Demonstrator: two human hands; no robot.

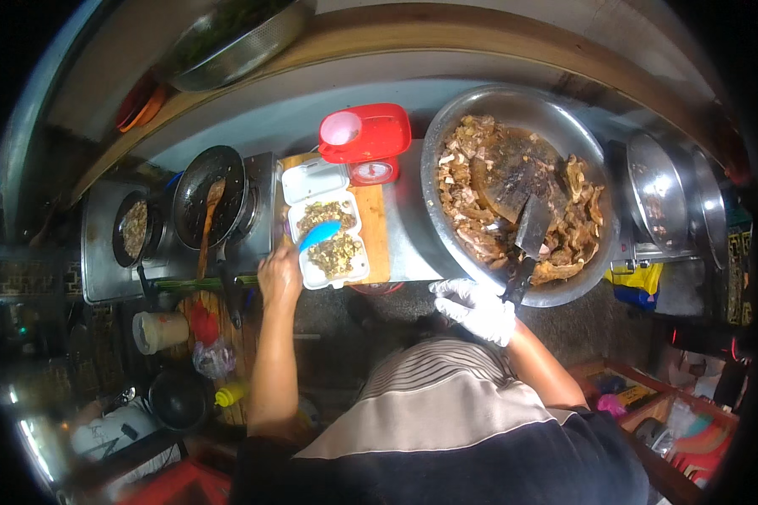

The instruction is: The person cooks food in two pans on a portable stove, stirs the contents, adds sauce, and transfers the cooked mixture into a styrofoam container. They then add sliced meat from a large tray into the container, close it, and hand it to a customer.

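My left hand (280,276) grips a blue spoon or spatula (319,234), whose head lies over chopped food (336,256) in an opened white foam box (316,276). The box rests on a wooden board (374,233). Behind it stands a red kitchen scale (374,170) with a red tray and a pink dish (340,129). My right hand (477,310), in a pale glove, is at the front rim of a large metal basin (439,208), by the dark handle of a cleaver (534,226). Its grip is unclear. The basin holds pieces of cooked meat (578,237).
Left of the board, a black wok (192,183) with a wooden spatula (213,201) stands on a stove, beside a smaller pan of food (134,228). Metal bowls (657,189) stand at the right. A wooden shelf edge (379,31) crosses the back, holding a metal colander (246,57).
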